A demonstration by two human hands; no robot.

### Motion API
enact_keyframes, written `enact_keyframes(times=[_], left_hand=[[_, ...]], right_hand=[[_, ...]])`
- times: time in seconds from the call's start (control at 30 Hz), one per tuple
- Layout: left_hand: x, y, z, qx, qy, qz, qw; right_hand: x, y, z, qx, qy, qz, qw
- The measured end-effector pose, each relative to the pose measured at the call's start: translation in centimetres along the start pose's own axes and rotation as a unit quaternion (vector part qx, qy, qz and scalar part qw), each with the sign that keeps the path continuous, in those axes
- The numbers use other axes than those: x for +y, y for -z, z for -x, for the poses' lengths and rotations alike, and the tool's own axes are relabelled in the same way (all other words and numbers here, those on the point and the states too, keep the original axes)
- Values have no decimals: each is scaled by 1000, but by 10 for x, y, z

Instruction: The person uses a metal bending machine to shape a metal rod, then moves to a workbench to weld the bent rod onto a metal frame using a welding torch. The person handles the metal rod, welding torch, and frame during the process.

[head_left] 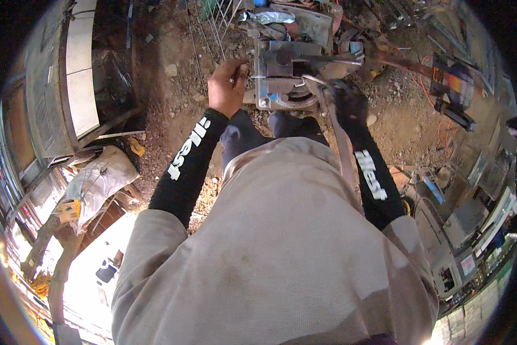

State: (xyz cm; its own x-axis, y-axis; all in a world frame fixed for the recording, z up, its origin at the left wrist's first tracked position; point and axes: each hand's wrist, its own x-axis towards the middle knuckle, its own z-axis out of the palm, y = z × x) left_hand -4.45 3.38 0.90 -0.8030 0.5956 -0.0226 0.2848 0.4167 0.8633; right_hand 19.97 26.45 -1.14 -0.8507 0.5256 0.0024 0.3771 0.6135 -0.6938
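A grey and blue metal machine point(270, 102) with a curved slot stands on the ground in front of my knees. At its left edge, my left hand point(228, 86) is closed, fingertips pinched. A thin pale rod point(258, 76) runs from those fingers to the machine. On the machine's right side, my right hand point(350, 102) is dark and looks curled; its fingers are hard to make out. Beside it a long flat strip point(337, 127) slants from the machine down toward my body. Above the right hand, a long bar point(327, 59) crosses the machine's top.
Behind the machine lies a heap of scrap with crumpled foil point(268, 17). Wire mesh point(218, 20) is at the back left. At right, a dark power tool point(454, 89) rests near an orange cord point(422, 89). A white sack point(100, 181) and a wooden cabinet point(48, 98) stand left.
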Motion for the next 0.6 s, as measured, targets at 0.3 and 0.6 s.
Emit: enact_keyframes(times=[0.3, 0.6], left_hand=[[18, -14, -24, -65, -248, -251, 933], [-1, -16, -56, -195, -318, -331, 867]], right_hand=[[65, 11, -112, 100, 133, -21, 986], [8, -8, -110, 67, 124, 150, 979]])
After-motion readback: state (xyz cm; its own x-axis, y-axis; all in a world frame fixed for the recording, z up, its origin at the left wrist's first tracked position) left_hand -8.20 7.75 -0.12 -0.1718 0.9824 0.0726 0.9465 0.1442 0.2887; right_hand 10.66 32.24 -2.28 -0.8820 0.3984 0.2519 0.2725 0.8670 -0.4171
